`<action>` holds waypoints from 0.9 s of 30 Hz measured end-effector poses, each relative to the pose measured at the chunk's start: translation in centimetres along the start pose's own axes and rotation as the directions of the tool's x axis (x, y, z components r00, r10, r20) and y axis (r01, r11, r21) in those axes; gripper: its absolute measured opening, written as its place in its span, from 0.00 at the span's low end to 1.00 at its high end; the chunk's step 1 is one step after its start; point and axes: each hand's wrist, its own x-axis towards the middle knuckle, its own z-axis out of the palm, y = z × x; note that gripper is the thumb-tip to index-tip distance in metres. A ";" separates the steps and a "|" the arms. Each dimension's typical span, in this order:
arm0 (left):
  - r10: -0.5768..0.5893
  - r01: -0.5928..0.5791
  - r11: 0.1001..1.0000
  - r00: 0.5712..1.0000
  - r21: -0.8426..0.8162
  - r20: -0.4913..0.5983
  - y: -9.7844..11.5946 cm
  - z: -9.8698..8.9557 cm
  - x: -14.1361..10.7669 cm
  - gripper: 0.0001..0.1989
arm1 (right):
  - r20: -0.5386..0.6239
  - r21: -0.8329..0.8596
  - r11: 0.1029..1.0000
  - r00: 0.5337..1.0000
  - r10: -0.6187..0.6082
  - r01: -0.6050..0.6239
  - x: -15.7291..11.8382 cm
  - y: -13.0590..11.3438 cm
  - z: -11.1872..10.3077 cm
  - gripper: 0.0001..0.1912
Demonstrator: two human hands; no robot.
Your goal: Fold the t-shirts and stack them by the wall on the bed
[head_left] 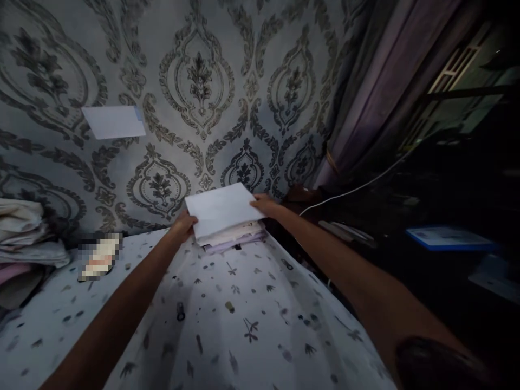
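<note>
A flat white sheet (225, 208), which looks like paper, lies level on top of a pile (233, 238) of cream and lilac layers. Whether those layers are paper or folded cloth I cannot tell. My left hand (186, 225) is closed on the sheet's left edge, fingers at its near corner. On the opposite side, my right hand (265, 205) pinches the right edge. The pile rests on a bed cover (227, 309) with small leaf prints, close to the wall.
Folded cloths (24, 233) are stacked at the far left, beside a pixelated item (101, 257). A white paper (114, 122) is on the patterned wall (199, 86). At right are a curtain (377, 81), a white cable (357, 190) and a blue-edged flat item (449, 238) in the dark.
</note>
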 end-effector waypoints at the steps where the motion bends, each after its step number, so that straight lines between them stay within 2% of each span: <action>1: -0.020 0.020 1.000 1.000 0.014 -0.017 -1.3 0.1 0.7 0.33 | 0.008 -0.037 0.999 1.000 0.027 -0.027 0.5 1.1 0.9 0.15; 3: -0.025 0.026 0.999 0.999 0.036 -0.036 -3.3 0.0 1.5 0.32 | 0.011 -0.100 0.993 0.998 0.070 -0.068 0.9 3.0 2.3 0.17; 6: -0.004 0.009 0.995 0.998 0.098 -0.058 -4.7 -0.5 1.6 0.32 | -0.012 -0.179 0.982 0.998 0.066 -0.067 0.8 4.2 2.6 0.17; 9: 0.027 -0.010 0.981 0.996 0.195 -0.085 -4.0 -1.2 1.1 0.32 | -0.071 -0.273 0.961 0.997 0.019 -0.037 0.2 3.3 1.6 0.15; 11: 0.062 -0.030 0.963 0.991 0.267 -0.115 -2.5 -1.3 0.7 0.35 | -0.121 -0.346 0.938 0.992 -0.047 0.002 -0.3 1.6 1.3 0.17; 12: 0.128 -0.072 0.933 0.983 0.353 -0.136 -1.5 -1.2 0.5 0.36 | -0.139 -0.382 0.923 0.986 -0.097 0.038 -0.5 0.5 1.4 0.19; 13: 0.233 -0.138 0.869 0.961 0.475 -0.147 -0.5 -0.8 0.3 0.37 | -0.145 -0.413 0.907 0.977 -0.158 0.086 -0.6 -0.6 1.8 0.21; 14: 0.369 -0.217 0.761 0.920 0.612 -0.132 0.5 -0.2 0.2 0.37 | -0.138 -0.440 0.886 0.964 -0.228 0.146 -0.6 -1.8 2.4 0.23; 16: 0.616 -0.350 0.445 0.788 0.824 0.002 1.9 1.5 0.2 0.34 | -0.088 -0.477 0.838 0.934 -0.346 0.266 -0.3 -3.5 4.1 0.25; 17: 0.666 -0.394 0.322 0.741 0.861 0.090 2.0 2.3 0.4 0.34 | -0.059 -0.491 0.817 0.924 -0.377 0.302 0.0 -4.0 5.0 0.26; 18: 0.647 -0.412 0.265 0.747 0.872 0.156 1.8 3.0 0.7 0.34 | -0.033 -0.502 0.807 0.926 -0.376 0.310 0.4 -4.0 5.8 0.27; 20: 0.452 -0.358 0.279 0.868 0.891 0.207 0.4 3.8 1.5 0.37 | 0.007 -0.524 0.808 0.949 -0.314 0.271 1.1 -3.2 7.0 0.28; 21: 0.324 -0.294 0.304 0.926 0.906 0.192 -0.5 3.7 2.0 0.38 | 0.019 -0.533 0.812 0.963 -0.268 0.237 1.3 -2.5 7.2 0.29; 22: 0.213 -0.230 0.324 0.963 0.918 0.166 -1.4 3.5 2.6 0.41 | 0.027 -0.544 0.814 0.974 -0.227 0.205 1.6 -1.7 7.3 0.30; 24: 0.115 -0.156 0.347 0.986 0.925 0.124 -2.7 2.7 3.4 0.44 | 0.031 -0.568 0.808 0.985 -0.169 0.157 1.7 -0.6 7.0 0.33; 27: 0.099 -0.172 0.411 0.985 0.895 0.144 -3.0 1.7 3.3 0.46 | 0.022 -0.603 0.790 0.993 -0.119 0.108 1.1 -0.9 6.6 0.33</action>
